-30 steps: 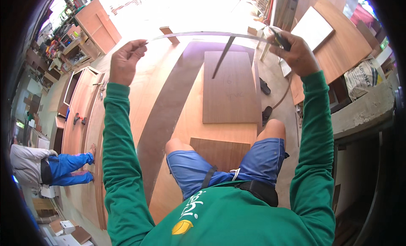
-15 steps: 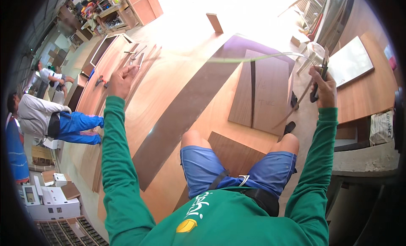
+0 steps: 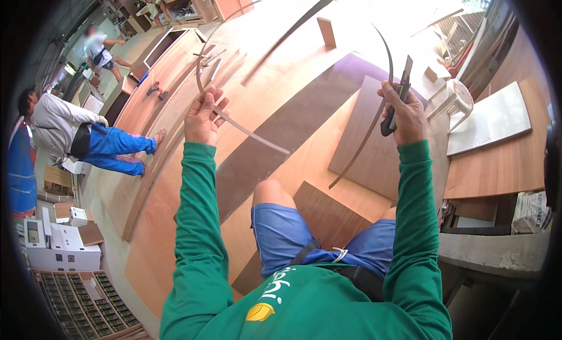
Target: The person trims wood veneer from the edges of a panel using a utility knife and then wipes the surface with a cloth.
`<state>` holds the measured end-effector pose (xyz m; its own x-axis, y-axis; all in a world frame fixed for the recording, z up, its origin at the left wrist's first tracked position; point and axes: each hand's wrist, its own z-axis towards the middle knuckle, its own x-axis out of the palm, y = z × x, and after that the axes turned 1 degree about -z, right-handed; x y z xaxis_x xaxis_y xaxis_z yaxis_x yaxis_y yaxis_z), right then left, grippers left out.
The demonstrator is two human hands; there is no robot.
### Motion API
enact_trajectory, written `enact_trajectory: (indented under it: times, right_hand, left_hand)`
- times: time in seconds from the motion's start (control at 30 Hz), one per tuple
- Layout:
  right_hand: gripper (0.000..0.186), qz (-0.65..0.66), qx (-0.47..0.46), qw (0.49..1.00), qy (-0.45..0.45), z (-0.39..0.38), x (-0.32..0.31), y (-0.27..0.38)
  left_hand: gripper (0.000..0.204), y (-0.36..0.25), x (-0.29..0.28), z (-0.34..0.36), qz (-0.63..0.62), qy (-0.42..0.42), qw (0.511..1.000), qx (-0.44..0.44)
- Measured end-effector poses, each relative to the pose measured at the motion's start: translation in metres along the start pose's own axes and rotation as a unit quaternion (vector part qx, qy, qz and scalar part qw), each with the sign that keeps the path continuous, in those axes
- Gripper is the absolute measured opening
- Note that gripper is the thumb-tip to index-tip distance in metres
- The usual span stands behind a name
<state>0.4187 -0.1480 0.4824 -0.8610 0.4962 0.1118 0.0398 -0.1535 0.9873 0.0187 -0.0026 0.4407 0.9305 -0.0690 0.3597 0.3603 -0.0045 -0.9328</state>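
My left hand (image 3: 201, 119) pinches a thin brown edge-banding strip (image 3: 252, 134) between thumb and fingers. One end of the strip hangs toward the middle, and the rest curves upward. A utility knife (image 3: 404, 89) with its blade out is gripped in my right hand (image 3: 408, 119). Between that thumb and finger runs another length of brown strip (image 3: 361, 142), bowed downward over the boards. Higher up, a dark length of strip (image 3: 290, 38) crosses the bright background; whether it joins either held piece I cannot tell. Below lie a long dark brown panel (image 3: 257, 150) and a brown board (image 3: 366, 147).
A white plastic stool (image 3: 458, 98) stands right, beside a white board (image 3: 492, 114) on a wooden panel (image 3: 497, 170). Left are long wooden panels (image 3: 164, 88) with a red-and-black tool (image 3: 156, 90). A person in blue trousers (image 3: 114, 147) stands at left; another (image 3: 105, 50) is farther back.
My hands have come closer together. The pale strip stretched between them now shows as separate dark curved lengths. The knife now points upward, blade visible. The person farther back has shifted stance.
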Motion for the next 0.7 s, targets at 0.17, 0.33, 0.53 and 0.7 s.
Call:
enact_trajectory:
  times: [0.17, 0.33, 0.53, 0.7]
  right_hand:
    - [0.033, 0.027, -0.003, 1.000, 0.000, 0.007, 0.024, 0.016]
    - [0.038, 0.058, 0.012, 0.998, 0.018, 0.005, 0.030, 0.010]
    - [0.034, 0.034, 0.016, 0.999, 0.021, -0.024, 0.043, 0.031]
    - [0.032, 0.053, 0.010, 0.996, 0.075, -0.039, 0.060, 0.041]
  left_hand:
    - [0.027, 0.003, -0.006, -0.015, -0.054, 0.011, 0.998, -0.008]
    - [0.028, 0.007, -0.015, -0.039, -0.099, 0.016, 0.995, 0.014]
    - [0.041, 0.026, 0.013, -0.084, -0.062, 0.055, 0.996, -0.028]
    - [0.062, 0.045, 0.046, -0.103, 0.068, 0.057, 0.996, 0.018]
